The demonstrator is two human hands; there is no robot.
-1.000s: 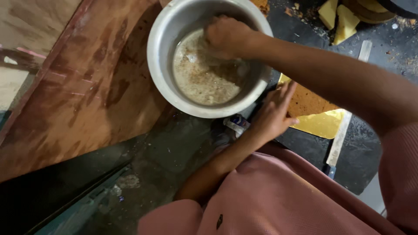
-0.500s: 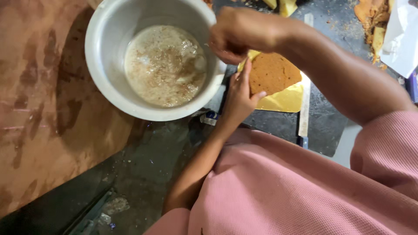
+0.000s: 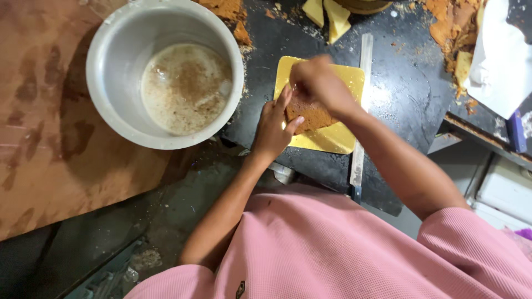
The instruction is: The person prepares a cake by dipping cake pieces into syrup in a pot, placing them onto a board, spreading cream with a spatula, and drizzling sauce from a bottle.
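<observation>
A round brown cake layer (image 3: 310, 113) lies on a square gold board (image 3: 332, 135) on a black turntable (image 3: 404, 94). My left hand (image 3: 271, 130) rests flat against the cake's left edge, fingers together. Over the top of the cake my right hand (image 3: 318, 83) is blurred, its fingers bunched and pressing down on the surface. A steel bowl (image 3: 105, 105) holding pale liquid speckled with brown crumbs stands to the left.
A long flat knife (image 3: 360, 111) lies along the board's right side. Cake scraps and crumbs (image 3: 449, 27) are scattered at the back, beside yellow board pieces (image 3: 327, 14) and white paper (image 3: 499, 55). A wet brown wooden surface (image 3: 50, 149) is under the bowl.
My right hand left the bowl and came down onto the cake. The left hand stayed at the cake's edge. The view shifted so the bowl sits further left.
</observation>
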